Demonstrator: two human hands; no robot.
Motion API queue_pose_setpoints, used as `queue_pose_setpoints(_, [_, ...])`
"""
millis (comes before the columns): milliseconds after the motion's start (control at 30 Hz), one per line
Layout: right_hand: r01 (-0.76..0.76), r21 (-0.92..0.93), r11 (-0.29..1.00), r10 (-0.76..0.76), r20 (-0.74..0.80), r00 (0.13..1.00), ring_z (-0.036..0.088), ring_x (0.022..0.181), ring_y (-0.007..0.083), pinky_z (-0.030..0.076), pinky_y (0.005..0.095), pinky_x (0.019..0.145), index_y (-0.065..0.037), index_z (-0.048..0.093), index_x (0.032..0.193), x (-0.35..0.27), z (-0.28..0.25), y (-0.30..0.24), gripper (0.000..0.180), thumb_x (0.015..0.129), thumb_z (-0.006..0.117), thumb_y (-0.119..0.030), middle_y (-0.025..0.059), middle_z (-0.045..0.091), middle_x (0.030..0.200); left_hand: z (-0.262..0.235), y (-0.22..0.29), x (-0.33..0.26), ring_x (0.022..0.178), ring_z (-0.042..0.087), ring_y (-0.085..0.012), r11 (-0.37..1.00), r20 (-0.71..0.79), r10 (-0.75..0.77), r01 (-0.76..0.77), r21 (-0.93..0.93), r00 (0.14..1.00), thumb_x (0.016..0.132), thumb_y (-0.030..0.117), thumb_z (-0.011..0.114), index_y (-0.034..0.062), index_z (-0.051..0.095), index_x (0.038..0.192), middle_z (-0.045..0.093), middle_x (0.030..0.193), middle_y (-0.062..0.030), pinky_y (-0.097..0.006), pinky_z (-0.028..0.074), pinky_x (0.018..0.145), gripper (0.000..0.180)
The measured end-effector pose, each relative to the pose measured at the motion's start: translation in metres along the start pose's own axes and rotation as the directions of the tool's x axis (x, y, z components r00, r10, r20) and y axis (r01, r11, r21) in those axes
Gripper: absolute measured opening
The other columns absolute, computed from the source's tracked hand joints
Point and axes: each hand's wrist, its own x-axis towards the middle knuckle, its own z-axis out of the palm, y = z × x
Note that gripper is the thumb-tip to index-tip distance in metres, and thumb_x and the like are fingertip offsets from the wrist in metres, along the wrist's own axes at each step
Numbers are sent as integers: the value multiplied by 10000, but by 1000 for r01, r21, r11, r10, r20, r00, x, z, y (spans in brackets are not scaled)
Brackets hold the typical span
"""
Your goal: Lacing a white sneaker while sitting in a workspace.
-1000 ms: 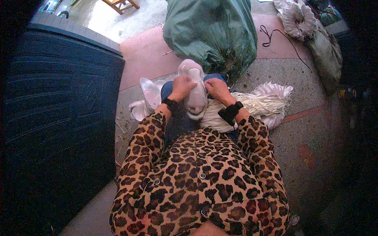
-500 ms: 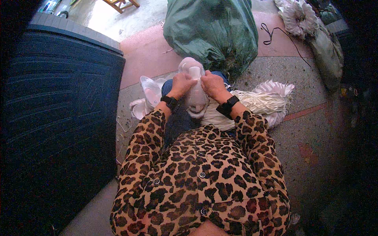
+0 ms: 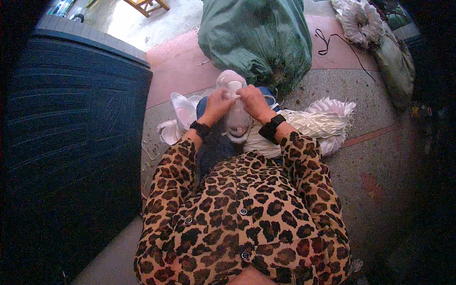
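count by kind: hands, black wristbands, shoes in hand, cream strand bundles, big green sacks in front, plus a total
hands: 2
black wristbands: 2
pale shoe in hand: 1
cream strand bundle: 1
big green sack in front: 1
Total: 7

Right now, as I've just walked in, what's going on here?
A person in a leopard-print shirt is handling a pale shoe over the lap. The left hand and right hand meet over it, fingertips close together; what they pinch is too small to tell. A bundle of pale laces lies to the right, other pale shoe pieces to the left, and a green sack ahead.
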Motion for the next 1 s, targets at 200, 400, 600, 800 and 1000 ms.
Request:
queue_pose_setpoints(200, [-22,64,998,13,139,990,599,890,404,485,489,754,-51,591,995,10,-1,-3,231,766,593,-23,185,633,888,7,-2,-2,878,646,-347,943,-88,328,-321,83,941,814,136,699,44,524,1207,657,959,-188,-439,518,754,440])
queue_pose_setpoints(400, [-121,142,982,114,54,992,586,928,431,479,498,781,-45,541,1102,-1,11,5,286,821,591,-58,211,614,964,2,20,7,971,606,-423,854,36,487,-485,187,872,853,93,615,42,514,1128,621,968,-235,-489,492,765,298])
queue_pose_setpoints(600, [-217,216,952,191,137,972,620,938,414,497,458,796,-16,592,1091,-18,-14,6,300,826,638,-148,221,633,995,-13,-12,13,920,599,-406,761,233,504,-555,335,832,849,56,546,35,527,1084,617,911,-231,-475,489,744,236])
queue_pose_setpoints(800, [-657,527,539,548,373,748,617,771,146,506,296,679,-13,689,1025,-70,-92,61,273,862,706,-232,11,653,832,-174,-132,0,844,608,-387,660,9,184,-131,739,983,829,62,528,28,654,846,633,871,-213,-483,485,703,131])
queue_pose_setpoints(1000, [-376,921,102,712,196,675,542,693,95,511,265,726,2,521,1290,-135,-204,122,398,926,620,-125,-10,560,791,-487,-211,-126,719,625,-335,805,-838,-291,592,46,462,879,126,557,8,623,855,635,781,-162,-418,501,631,137])
